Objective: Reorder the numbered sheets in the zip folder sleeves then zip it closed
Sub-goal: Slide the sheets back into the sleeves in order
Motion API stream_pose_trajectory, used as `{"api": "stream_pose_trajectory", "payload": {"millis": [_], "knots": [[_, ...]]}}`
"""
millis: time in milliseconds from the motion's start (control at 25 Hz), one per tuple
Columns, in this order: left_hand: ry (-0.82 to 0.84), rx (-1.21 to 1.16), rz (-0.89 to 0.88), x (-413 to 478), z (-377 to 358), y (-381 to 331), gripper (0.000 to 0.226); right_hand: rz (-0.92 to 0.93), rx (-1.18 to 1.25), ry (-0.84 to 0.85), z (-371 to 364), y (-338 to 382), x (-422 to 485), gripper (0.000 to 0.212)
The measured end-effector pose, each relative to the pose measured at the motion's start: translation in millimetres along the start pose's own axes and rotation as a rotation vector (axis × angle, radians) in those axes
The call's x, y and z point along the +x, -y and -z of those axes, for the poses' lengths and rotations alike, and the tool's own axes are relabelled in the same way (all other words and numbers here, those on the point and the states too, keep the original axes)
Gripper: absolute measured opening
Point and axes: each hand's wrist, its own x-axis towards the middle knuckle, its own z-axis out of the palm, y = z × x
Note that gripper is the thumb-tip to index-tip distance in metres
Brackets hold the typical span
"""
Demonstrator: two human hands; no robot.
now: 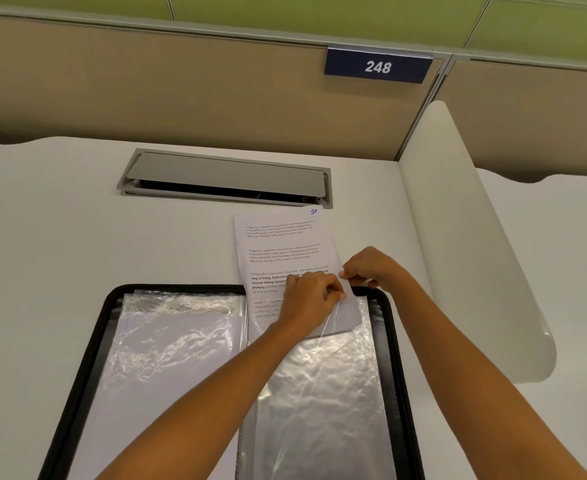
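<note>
Right hand (pixel 371 268) curled, thumb and fingertips pinching the right edge of a printed sheet (pixel 278 244). Left hand (pixel 311 299) just beside it and a little nearer the body, fingers curled as well, apparently pinching the clear top lip of the right sleeve (pixel 319 393) and lifting it off the page; exact hold partly hidden by the knuckles.

Below both grips: lower end of the sheet tucked into that sleeve's mouth, seen through the crinkled plastic. Beyond the grips: most of the sheet lying flat on the desk (pixel 60 220), several blocks of small print, "10" handwritten in blue at the far right corner.

Under and nearer than the hands: open folder (pixel 112 306) with a black rim, spread flat on the desk, near edge cut off by the frame. Left of the grips: left sleeve (pixel 174 341), shiny and wrinkled, white paper showing inside.

Well beyond the grips: grey hatch (pixel 226 178) set into the desk, lid slightly raised. Farther still, a tan partition wall (pixel 146 91) with a dark blue sign (pixel 378 66) reading "248". Right of the grips: white curved divider (pixel 458 237) standing on the desk.
</note>
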Motion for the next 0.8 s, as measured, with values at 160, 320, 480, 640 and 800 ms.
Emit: {"api": "stream_pose_trajectory", "payload": {"millis": [160, 320, 480, 640, 800], "knots": [[-0.007, 0.02, -0.036, 4, 0, 8, 0.011, -0.008, -0.229, 0.179, 16, -9, -7, 0.017], [-0.038, 0.054, -0.11, 8, 8, 12, 0.027, -0.016, -0.374, 0.251, 29, -4, -9, 0.018], [-0.231, 0.143, 0.344, 39, 53, 47, 0.05, -0.005, -0.397, 0.252, 31, -3, -2, 0.026], [-0.029, -0.188, 0.632, 52, 81, 86, 0.059, 0.007, -0.41, 0.283, 31, -9, 3, 0.014], [-0.013, -0.361, 0.608, 46, 85, 94, 0.02, 0.014, -0.325, 0.235, 33, -8, 0, 0.018]]}}
